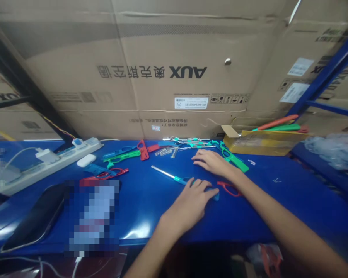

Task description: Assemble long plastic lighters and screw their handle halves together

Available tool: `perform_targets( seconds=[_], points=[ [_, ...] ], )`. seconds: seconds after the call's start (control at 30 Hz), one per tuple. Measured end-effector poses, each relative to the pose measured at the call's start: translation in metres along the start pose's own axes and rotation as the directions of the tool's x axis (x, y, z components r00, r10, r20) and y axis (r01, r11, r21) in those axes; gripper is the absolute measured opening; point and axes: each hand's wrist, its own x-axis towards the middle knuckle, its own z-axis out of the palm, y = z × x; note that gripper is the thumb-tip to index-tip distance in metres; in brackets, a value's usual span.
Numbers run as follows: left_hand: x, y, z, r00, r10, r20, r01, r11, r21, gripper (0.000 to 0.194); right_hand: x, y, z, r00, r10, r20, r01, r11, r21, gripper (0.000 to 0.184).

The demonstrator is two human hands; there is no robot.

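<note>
My left hand (193, 199) lies over the handle of a blue long-necked lighter (178, 180), fingers curled about it. Its metal tube points away to the left, on the table. Farther back, my right hand (211, 162) reaches toward a heap of metal lighter tubes with green ends (191, 143). Its fingers are stretched and a little bent; nothing shows in them. A red lighter shell (229, 189) rests between my two forearms. Close to my right hand's wrist is a green lighter shell (237, 161). Small clear plastic pieces (166, 151) lie left of its fingertips.
Blue, green and red lighter shells (121, 154) lie at the back left. A white power strip (55, 164), a white earbud case (86, 160), a dark phone (34, 216) and a pixelated phone (94, 216) are leftward. A yellow box (261, 143) holds coloured shells. Cardboard (150, 46) walls the back.
</note>
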Motion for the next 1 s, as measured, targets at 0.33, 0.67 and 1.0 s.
perform_targets(
  seconds=[0.33,0.67,1.0],
  points=[
    [0.07,-0.031,-0.025,0.997,0.072,0.032,-0.078,0.878,0.472,0.035,-0.026,-0.009,-0.034,0.987,0.16,0.034,-0.143,0.746,0.65,0.054],
    [0.088,-0.028,0.01,0.959,0.281,-0.034,-0.213,0.795,0.568,0.027,-0.025,-0.031,-0.04,0.952,0.303,0.04,-0.243,0.671,0.701,0.022],
    [0.082,-0.036,0.014,0.873,0.474,-0.112,-0.333,0.748,0.574,0.039,-0.022,-0.034,-0.033,0.875,0.433,-0.218,-0.208,0.742,0.638,0.029]
  ],
)
